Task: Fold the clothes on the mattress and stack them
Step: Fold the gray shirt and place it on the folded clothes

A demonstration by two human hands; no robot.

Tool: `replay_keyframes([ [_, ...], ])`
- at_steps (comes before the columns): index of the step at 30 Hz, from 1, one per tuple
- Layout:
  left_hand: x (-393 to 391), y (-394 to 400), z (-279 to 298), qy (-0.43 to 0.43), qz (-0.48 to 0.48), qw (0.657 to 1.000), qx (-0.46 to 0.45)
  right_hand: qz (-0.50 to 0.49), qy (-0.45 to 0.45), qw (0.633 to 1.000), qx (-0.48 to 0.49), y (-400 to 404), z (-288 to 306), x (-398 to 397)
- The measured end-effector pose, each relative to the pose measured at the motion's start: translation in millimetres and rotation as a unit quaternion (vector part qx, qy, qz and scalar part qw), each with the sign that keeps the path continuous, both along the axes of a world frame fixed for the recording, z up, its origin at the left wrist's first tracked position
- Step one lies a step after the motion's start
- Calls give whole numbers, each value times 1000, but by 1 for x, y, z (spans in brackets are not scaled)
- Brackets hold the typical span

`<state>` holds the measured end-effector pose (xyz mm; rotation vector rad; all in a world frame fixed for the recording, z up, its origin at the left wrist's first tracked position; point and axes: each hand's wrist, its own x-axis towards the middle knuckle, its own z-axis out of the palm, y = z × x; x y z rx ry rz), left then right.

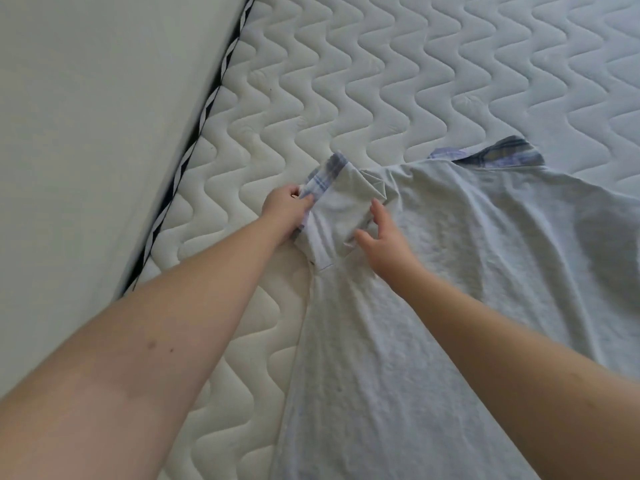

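- Two bare forearms come in from the bottom edge, one from the lower left, one from the lower right, both reaching up toward the middle of the shot.
- Under and between them is the shirt (398, 358), pale grey-blue, lying flat-ish on the mattress (346, 81). Its long axis runs from the bottom centre (hem end runs out of view) up and to the right, so the neck end points away from the person toward the far right.
- It's a bit rumpled, with soft creases fanning out across the body, and the right side runs out of view.
- Left hand (285, 213) has its fingers curled round the plaid cuff (320, 180) of the sleeve (337, 216), pinching the edge tight. That sleeve is on the left side of the shirt and is lifted and half folded over toward the body.
- Right hand (384, 237) sits just right of that sleeve, fingers spread and mostly straight, fingertips touching the fabric, not gripping anything.
- Further out, the plaid collar (498, 155) shows at the far end of the shirt, dark inside the neck opening.
- The mattress is white with wavy quilting and fills the whole far side.
- Off to the left, a black-and-white striped trim (204, 116) runs diagonally along the mattress edge, with a plain pale wall (86, 116) beyond it.
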<state>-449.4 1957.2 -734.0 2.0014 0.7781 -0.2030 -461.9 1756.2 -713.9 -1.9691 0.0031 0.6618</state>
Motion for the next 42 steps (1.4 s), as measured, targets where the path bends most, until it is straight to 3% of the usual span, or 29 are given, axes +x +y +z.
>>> replay_keyframes([
  [3, -27, 16, 3, -45, 38, 994, 88, 31, -15, 999, -15, 13, -2, 7],
  [7, -75, 34, -9, -42, 103, 991, 69, 97, -62, 990, -78, 30, -10, 15],
  [13, -92, 39, -32, 27, 155, 986, -53, 218, -95, 938, -254, 36, -39, 27],
  [17, -87, 38, -23, 20, 67, 971, -231, 274, -127, 904, -302, 26, -54, 35],
  [19, -85, 34, -24, 39, 23, 966, -256, 290, -126, 896, -313, 24, -58, 41],
  [22, -82, 29, -31, 40, 61, 969, -237, 263, -132, 911, -291, 29, -54, 56],
  [24, -81, 28, -34, 32, 84, 968, -235, 216, -184, 920, -271, 31, -48, 67],
  [28, -84, 26, -40, 26, 98, 969, -226, 141, -255, 904, -313, 32, -38, 87],
  [32, -79, 24, -37, 21, 141, 961, -238, 182, -223, 888, -359, 31, -31, 108],
  [35, -74, 24, -41, 13, 162, 958, -237, 197, -248, 866, -387, 33, -28, 121],
  [42, -74, 27, -46, 4, 225, 935, -275, 127, -280, 870, -386, 55, -27, 129],
])
